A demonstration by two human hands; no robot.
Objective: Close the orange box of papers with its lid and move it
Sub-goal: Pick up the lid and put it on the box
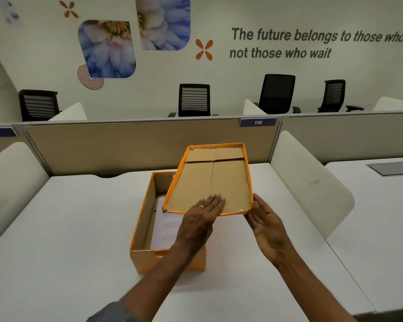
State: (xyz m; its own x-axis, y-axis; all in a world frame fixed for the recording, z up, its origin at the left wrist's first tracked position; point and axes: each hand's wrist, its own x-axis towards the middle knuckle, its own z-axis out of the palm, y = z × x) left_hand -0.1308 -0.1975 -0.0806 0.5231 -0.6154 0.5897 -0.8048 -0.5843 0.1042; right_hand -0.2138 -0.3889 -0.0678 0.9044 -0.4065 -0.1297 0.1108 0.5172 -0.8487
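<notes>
An orange box (pixel 149 259) stands open on the white desk (pixel 68 228), with printed papers (pixel 166 226) lying inside it. Above the box's right half hangs its lid (pixel 209 175), tilted up at the far end, brown inner face toward me and orange rim around it. My left hand (pixel 200 219) grips the lid's near edge, fingers flat on the inner face. At the lid's near right corner my right hand (pixel 268 226) holds it, palm turned inward and fingertips against the rim. The lid and my left arm hide the box's right side.
A tan partition panel (pixel 126 145) closes off the desk behind the box. White curved dividers stand at the left (pixel 9 182) and right (pixel 307 182). Another desk (pixel 382 217) lies beyond the right divider. Black office chairs (pixel 193 101) stand behind the partition.
</notes>
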